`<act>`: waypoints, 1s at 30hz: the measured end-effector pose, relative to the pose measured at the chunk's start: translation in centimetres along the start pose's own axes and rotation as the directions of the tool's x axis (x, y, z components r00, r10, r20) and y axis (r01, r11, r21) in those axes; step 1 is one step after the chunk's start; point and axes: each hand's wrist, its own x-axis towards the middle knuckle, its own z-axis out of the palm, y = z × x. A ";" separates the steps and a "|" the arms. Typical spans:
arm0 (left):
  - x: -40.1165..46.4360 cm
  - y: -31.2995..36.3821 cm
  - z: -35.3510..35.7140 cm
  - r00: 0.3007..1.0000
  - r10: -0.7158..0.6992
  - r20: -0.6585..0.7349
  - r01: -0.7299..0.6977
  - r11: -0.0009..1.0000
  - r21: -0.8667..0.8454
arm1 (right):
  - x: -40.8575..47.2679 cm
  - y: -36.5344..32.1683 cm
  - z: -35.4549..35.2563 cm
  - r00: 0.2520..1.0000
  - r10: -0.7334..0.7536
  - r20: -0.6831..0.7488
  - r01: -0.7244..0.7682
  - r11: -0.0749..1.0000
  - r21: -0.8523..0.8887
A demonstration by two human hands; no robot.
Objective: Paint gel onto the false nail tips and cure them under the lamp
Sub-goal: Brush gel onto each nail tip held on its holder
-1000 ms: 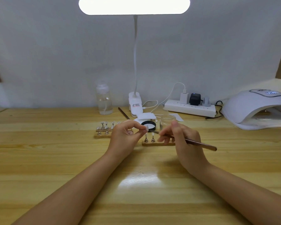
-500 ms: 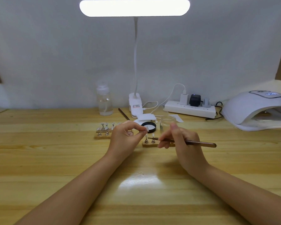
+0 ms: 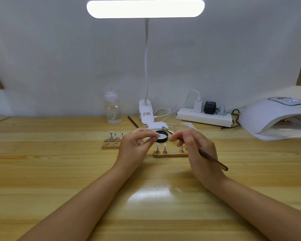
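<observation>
Nail tip (image 3: 157, 135): small, white, pinched between thumb and forefinger of left hand (image 3: 137, 145), held above black jar lid (image 3: 162, 136). Brush (image 3: 213, 160): slim brown handle, gripped in right hand (image 3: 195, 146), handle end angled toward lower right, bristle end hidden behind fingers. Near wooden strip (image 3: 170, 154): three metal stands, two bearing white tips. Far strip (image 3: 110, 145): cluster of tipped stands. Curing lamp (image 3: 274, 117): white dome, far right on counter (image 3: 59, 171), opening facing inward.

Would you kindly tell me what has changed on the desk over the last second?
The right hand has swung the brush round: its tip, earlier down by the near wooden holder, now points up toward the black jar, handle end lower. The left hand still pinches a nail tip. Both holders, bottle and curing lamp stayed put.
</observation>
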 end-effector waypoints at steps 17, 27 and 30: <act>0.0 -0.3 0.1 0.998 0.057 0.007 -0.057 0.998 0.036 | -0.1 0.3 0.0 0.996 -0.002 0.086 0.004 1.000 -0.026; -0.4 -0.3 0.3 0.957 0.267 0.113 -0.280 0.953 0.113 | 0.5 0.7 0.0 0.995 -0.067 0.071 0.082 0.969 -0.232; -0.4 -0.4 0.3 0.942 0.303 0.141 -0.320 0.940 0.118 | 0.4 0.9 0.0 0.988 -0.132 0.081 0.147 0.963 -0.224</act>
